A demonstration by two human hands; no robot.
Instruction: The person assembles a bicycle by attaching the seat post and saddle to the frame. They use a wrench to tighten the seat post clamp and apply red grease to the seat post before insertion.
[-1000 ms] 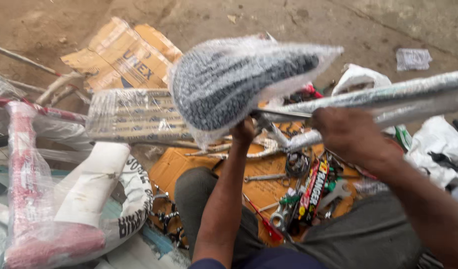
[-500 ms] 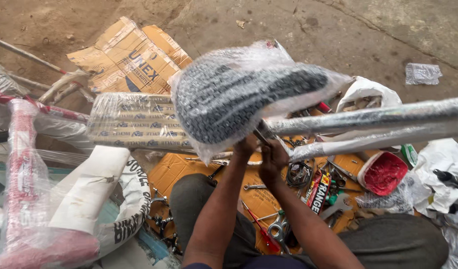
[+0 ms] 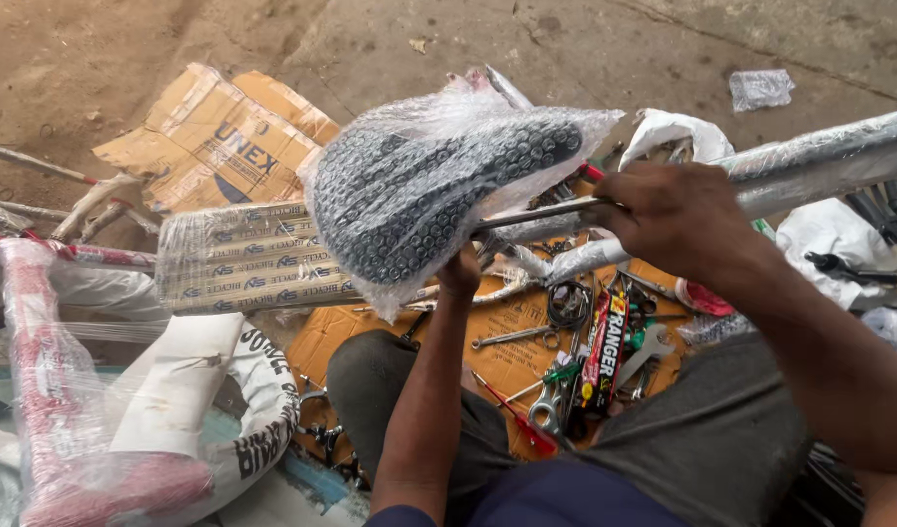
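Holding: we are lifting a bubble-wrapped bicycle saddle [image 3: 438, 185] at centre frame, its nose pointing toward two o'clock.
Left hand: our left hand [image 3: 460, 273] is pressing up under the saddle at six o'clock of it; fingers are hidden by the wrap, so we cannot tell their shape.
Right hand: our right hand [image 3: 677, 220] is closing in a curled grip around a thin metal rod [image 3: 536, 215] running out of the saddle at three o'clock.
Handling: we are judging the saddle light and firm, the plastic slippery; gripping the bare rod seems surer.
Around: wrenches on orange cardboard [image 3: 512, 356] are lying at six o'clock; a wrapped tube [image 3: 819, 156] is crossing at two o'clock.
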